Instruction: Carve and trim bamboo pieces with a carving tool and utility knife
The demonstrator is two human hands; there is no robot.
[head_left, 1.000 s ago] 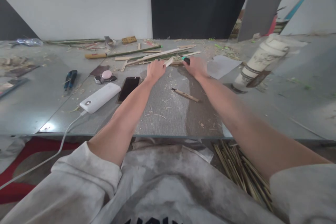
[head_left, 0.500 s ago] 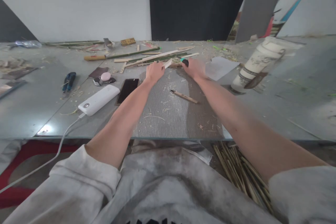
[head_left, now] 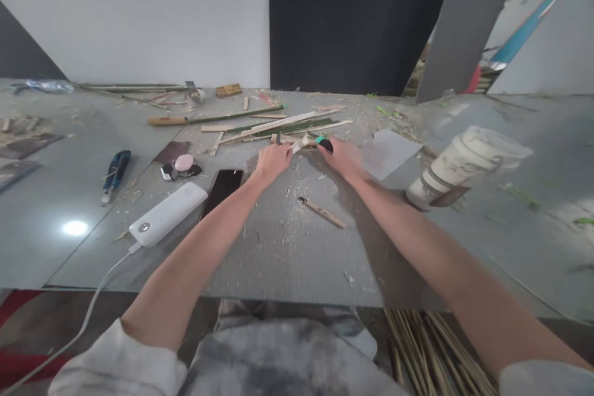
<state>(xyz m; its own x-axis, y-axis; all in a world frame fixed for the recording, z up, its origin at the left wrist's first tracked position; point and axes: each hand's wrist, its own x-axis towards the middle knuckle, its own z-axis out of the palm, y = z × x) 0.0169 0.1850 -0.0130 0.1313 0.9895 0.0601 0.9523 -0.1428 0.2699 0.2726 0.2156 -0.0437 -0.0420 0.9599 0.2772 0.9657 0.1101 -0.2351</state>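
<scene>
Both your arms reach out across the worktop (head_left: 288, 247), sleeves pushed up. Your left hand (head_left: 272, 159) lies fingers curled, its grip closed on a short pale stick (head_left: 299, 145) that pokes out past the fingertips toward your right hand. Your right hand (head_left: 342, 158) sits just beside it, grip closed around a cutter (head_left: 324, 143) with a black body and a teal tip; the tip meets or nearly meets the stick end, contact too small to tell.

Just beyond both grips: a loose pile of bamboo strips (head_left: 283, 125), pale and green, lying crosswise. Further out on the left-hand side, a long green stalk (head_left: 218, 116) with a tan end.

Nearer you than the right grip: a short peg (head_left: 322, 212) lying flat among shavings, apart from both hands.

Out past the left grip, on its outer side: a dark phone (head_left: 222, 185), face up, then a white power bank (head_left: 167, 213) with its cable (head_left: 90, 309) running off the worktop edge. Beyond those, a pink disc (head_left: 184, 163) and a blue-handled tool (head_left: 116, 168).

Out past the right grip: a sheet of paper (head_left: 388, 149) just beside the wrist, then a printed cup (head_left: 457, 167), tilted, well apart.

Below the worktop edge, under your right forearm: a bundle of thin sticks (head_left: 431, 352).
</scene>
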